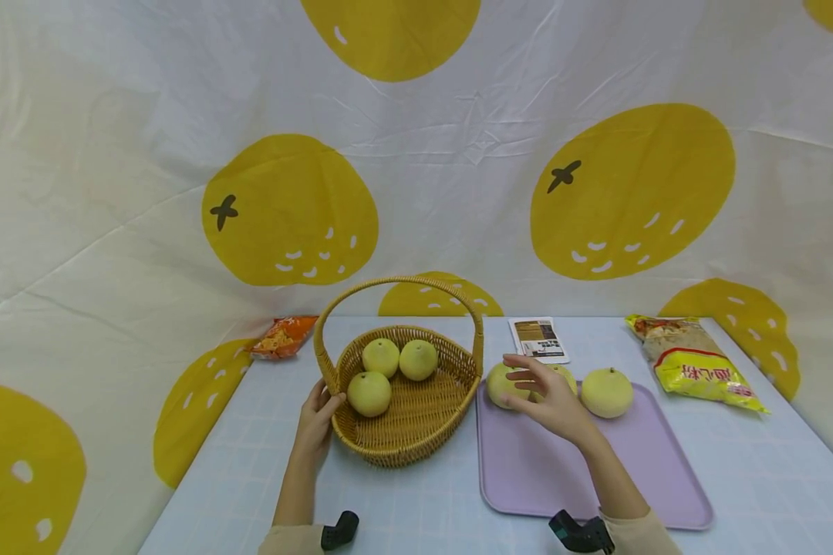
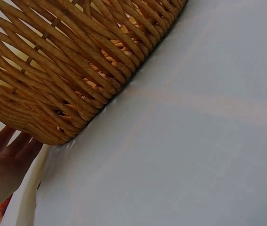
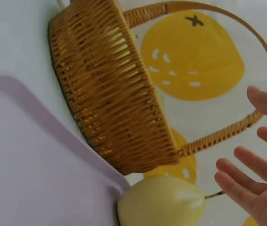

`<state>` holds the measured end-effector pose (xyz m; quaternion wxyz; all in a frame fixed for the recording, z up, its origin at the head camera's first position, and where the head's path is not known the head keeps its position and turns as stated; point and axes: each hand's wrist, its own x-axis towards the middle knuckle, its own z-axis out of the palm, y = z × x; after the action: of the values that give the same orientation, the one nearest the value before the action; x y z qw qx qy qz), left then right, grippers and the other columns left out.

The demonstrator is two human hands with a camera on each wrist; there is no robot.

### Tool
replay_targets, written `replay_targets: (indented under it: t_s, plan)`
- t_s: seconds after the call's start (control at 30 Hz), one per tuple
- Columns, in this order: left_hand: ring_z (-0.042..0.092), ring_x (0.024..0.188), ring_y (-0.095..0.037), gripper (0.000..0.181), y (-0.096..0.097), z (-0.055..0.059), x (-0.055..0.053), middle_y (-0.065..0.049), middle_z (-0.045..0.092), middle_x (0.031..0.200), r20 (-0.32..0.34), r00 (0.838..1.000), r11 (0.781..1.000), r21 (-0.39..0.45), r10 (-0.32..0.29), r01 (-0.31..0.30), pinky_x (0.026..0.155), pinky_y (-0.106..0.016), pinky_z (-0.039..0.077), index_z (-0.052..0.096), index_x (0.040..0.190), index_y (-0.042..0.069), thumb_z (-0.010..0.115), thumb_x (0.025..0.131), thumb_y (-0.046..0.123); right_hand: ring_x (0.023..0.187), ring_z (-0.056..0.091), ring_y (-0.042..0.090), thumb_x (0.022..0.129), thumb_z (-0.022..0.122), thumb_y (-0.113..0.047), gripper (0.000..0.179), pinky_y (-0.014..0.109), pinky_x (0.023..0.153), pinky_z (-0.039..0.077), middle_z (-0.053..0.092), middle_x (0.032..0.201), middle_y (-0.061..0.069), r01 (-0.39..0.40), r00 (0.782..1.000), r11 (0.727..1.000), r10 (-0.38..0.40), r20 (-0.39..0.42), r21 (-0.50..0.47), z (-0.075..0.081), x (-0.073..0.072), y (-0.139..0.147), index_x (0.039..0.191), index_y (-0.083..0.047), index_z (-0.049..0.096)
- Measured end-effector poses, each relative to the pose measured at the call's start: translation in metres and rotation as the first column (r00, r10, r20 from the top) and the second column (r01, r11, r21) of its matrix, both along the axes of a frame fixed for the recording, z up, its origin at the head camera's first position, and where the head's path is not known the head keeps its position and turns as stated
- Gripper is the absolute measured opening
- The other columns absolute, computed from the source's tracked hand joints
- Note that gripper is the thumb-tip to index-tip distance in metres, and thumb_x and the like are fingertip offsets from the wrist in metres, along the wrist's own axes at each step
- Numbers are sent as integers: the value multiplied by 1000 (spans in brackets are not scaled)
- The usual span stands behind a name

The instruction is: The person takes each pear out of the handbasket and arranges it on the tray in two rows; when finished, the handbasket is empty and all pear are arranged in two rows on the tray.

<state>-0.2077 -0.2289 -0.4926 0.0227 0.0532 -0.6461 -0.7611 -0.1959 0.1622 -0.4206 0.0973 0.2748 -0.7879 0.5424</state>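
Three fruits on tray, 3 o'clock of basket | left grip: holding basket side, 9 o'clock | right grip: wide, empty | advisable: steady basket, cup fruit gently, avoid handle

Upright wicker basket; three yellowish fruits inside

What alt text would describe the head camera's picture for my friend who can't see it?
A person's left hand holds the side of a basket with three fruits in it, while the open right hand hovers near three more fruits on a tray. Three packets lie around them on a table, before a printed sheet.
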Motion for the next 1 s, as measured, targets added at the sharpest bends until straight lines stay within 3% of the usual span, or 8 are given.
replay_targets:
  t_s: [0.33, 0.57, 0.87, 1.0]
  plan:
    - [33, 132, -34, 71, -2, -2, -1, -21, 25, 150, -8, 1000, 1000, 6, -17, 17, 90, -21, 45, 17, 151, 7, 56, 92, 10, 102, 56, 45, 80, 73, -6, 56, 49, 87, 49, 53, 122, 29, -99, 993, 993, 102, 57, -63, -6, -1, -33, 129, 8, 49]
    - [34, 132, -32, 70, -1, -1, 0, -21, 27, 150, 3, 1000, 1000, 12, -5, 5, 87, -18, 45, 17, 151, 8, 56, 92, 10, 104, 58, 38, 81, 72, -5, 53, 49, 89, 47, 55, 125, 23, -140, 986, 989, 143, 86, -42, -4, -4, -56, 129, 4, 50]
    - [34, 132, -34, 70, -1, 0, 2, -21, 26, 150, -10, 1000, 1000, 5, -9, 9, 87, -18, 46, 17, 151, 7, 56, 92, 10, 106, 55, 45, 82, 67, 3, 52, 57, 87, 46, 51, 127, 29, -215, 963, 974, 224, 148, -75, 21, 4, -86, 129, 10, 47]
    - [34, 132, -33, 70, 0, 0, 2, -21, 27, 150, -6, 1000, 1000, 8, -11, 11, 87, -18, 45, 17, 151, 8, 56, 92, 11, 104, 57, 42, 83, 68, 1, 51, 54, 86, 48, 52, 127, 28, -229, 959, 972, 233, 160, -40, 22, 3, -96, 128, 11, 47]
